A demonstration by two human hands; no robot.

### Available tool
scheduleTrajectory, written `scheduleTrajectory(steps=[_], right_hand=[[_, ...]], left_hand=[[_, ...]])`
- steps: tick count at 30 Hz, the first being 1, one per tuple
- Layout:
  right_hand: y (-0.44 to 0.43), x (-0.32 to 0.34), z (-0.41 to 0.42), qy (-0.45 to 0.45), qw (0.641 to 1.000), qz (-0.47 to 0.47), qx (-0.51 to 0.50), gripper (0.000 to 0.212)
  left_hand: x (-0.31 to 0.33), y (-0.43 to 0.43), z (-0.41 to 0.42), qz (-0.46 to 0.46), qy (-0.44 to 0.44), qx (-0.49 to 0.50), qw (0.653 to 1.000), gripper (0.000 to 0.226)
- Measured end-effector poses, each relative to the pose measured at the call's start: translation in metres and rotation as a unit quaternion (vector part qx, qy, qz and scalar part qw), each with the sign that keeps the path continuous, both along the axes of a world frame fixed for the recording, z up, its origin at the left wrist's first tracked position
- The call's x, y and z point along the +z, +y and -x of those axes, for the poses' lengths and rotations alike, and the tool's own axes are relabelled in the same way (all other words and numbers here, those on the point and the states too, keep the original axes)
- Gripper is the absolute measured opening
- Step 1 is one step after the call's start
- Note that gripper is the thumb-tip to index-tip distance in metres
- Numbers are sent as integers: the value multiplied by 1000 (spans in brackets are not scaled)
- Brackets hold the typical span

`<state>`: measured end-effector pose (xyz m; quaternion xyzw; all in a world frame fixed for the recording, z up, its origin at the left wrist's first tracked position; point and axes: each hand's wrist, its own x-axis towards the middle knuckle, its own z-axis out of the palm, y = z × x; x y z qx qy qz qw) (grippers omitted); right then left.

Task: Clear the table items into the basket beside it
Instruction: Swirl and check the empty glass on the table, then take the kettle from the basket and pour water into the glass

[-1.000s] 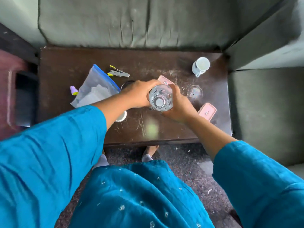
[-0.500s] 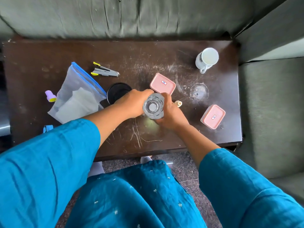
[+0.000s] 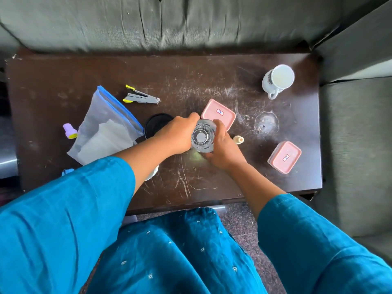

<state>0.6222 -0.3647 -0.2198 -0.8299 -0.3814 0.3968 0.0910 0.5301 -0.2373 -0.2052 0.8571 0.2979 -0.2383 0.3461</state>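
A clear drinking glass (image 3: 202,136) stands upright near the middle of the dark wooden table (image 3: 191,81). My left hand (image 3: 178,134) wraps its left side and my right hand (image 3: 224,149) wraps its right side. Around it lie a pink lidded box (image 3: 220,112), a second pink box (image 3: 284,157), a white mug (image 3: 279,79), a black round lid (image 3: 157,124), a grey and yellow stapler (image 3: 141,97), a zip bag (image 3: 106,128), a small purple bottle (image 3: 69,130) and a small cream cap (image 3: 238,140). No basket is in view.
A grey sofa (image 3: 169,22) borders the table's far edge and another cushion (image 3: 356,145) its right side. A round water mark (image 3: 266,124) shows on the tabletop. A white object is partly hidden under my left forearm. My blue clothing fills the bottom.
The view has shifted right and down, so the table's left part shows more. Both hands stay around the glass, which has lowered to the tabletop.
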Motion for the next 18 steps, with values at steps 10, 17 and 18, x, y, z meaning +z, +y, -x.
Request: scheduleTrajectory(steps=[10,17,18], right_hand=[[32,61,5,-183,961,184,91,63],[118,159,45,-237,953,71,173,40],[132,173,59,-236,952,42,190,41]], left_hand=[[54,22,18,16,-80,68,994,51],[131,70,80,-14,-183,175,967,48],[145,78,95,-31,-196,193,961,48]])
